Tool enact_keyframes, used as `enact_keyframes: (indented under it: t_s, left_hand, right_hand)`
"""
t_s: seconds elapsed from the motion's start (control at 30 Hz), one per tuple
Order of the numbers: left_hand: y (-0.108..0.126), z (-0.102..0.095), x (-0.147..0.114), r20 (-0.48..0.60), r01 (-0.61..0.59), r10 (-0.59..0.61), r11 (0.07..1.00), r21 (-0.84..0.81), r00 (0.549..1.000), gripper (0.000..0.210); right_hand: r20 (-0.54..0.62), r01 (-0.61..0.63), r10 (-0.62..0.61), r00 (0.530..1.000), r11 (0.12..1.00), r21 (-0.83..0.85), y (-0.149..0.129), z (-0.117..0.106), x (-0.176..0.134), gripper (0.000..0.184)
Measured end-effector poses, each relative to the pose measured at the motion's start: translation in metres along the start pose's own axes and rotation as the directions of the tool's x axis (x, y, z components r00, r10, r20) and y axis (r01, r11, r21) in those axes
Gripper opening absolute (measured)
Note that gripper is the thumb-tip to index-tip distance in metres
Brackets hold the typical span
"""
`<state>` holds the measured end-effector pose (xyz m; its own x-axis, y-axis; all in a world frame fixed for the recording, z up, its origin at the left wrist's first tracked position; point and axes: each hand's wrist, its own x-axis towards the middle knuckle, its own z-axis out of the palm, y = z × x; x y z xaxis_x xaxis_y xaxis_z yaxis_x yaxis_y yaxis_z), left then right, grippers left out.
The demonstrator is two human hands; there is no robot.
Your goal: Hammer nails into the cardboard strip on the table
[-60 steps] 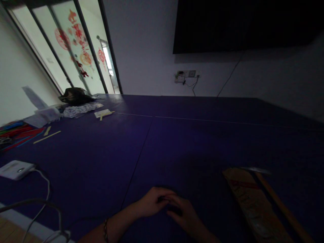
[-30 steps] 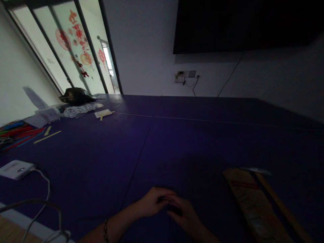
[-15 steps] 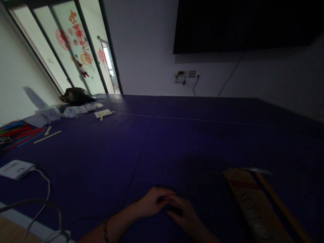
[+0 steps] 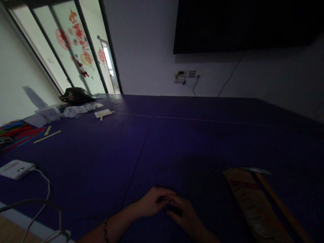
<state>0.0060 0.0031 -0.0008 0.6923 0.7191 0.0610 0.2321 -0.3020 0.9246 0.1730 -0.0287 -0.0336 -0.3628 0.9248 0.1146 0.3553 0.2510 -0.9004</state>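
Though visible, right hand [image 4: 186,212] dim

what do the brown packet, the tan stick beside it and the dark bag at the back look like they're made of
Brown packet: perhaps kraft paper or cardboard, dull, with a wrinkled, shinier patch like plastic film.
Tan stick: probably wood, matte, from its even colour; grain isn't discernible.
Dark bag: likely thin plastic, slightly glossy, given its crumpled folds.

The black screen [image 4: 240,25] is running past the top and right edges, while the bottom edge is cutting off the brown package [image 4: 257,204] and both forearms [image 4: 118,221]. Dimness is obscuring how the two hands' fingers [image 4: 177,200] are meeting. The white device [image 4: 16,169] is showing unreadably small marks.
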Motion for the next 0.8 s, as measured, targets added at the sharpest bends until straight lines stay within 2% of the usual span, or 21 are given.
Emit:
enact_keyframes:
  t_s: [0.1, 0.4, 0.63, 0.73, 0.8]
  left_hand:
    - [-0.001, 0.0, 0.0, -0.004, 0.003, -0.003, 1.0, 0.01, 1.0, 0.036]
    - [0.002, -0.003, 0.003, 0.041, -0.016, 0.016, 1.0, 0.003, 0.999, 0.03]
    - [-0.001, -0.004, 0.004, 0.035, -0.021, 0.022, 0.999, -0.041, 0.999, 0.028]
    - [0.0, -0.004, 0.004, 0.037, -0.021, 0.023, 0.998, -0.061, 0.999, 0.031]
    - [0.001, -0.003, 0.003, 0.013, -0.011, 0.012, 0.998, -0.055, 1.0, 0.033]
  right_hand:
    - [-0.025, -0.009, 0.009, 1.0, 1.0, 0.016, 0.002, 0.001, -0.001, 0.037]
    - [0.016, 0.019, -0.02, 1.0, 1.0, 0.023, -0.006, -0.004, 0.001, 0.037]
    - [-0.007, 0.021, -0.02, 1.0, 0.997, 0.077, -0.017, -0.007, 0.003, 0.028]
    - [-0.043, -0.022, 0.025, 0.999, 0.997, 0.074, -0.038, -0.022, 0.003, 0.031]
    - [-0.135, -0.067, 0.071, 0.988, 0.997, 0.034, -0.057, -0.046, -0.003, 0.033]
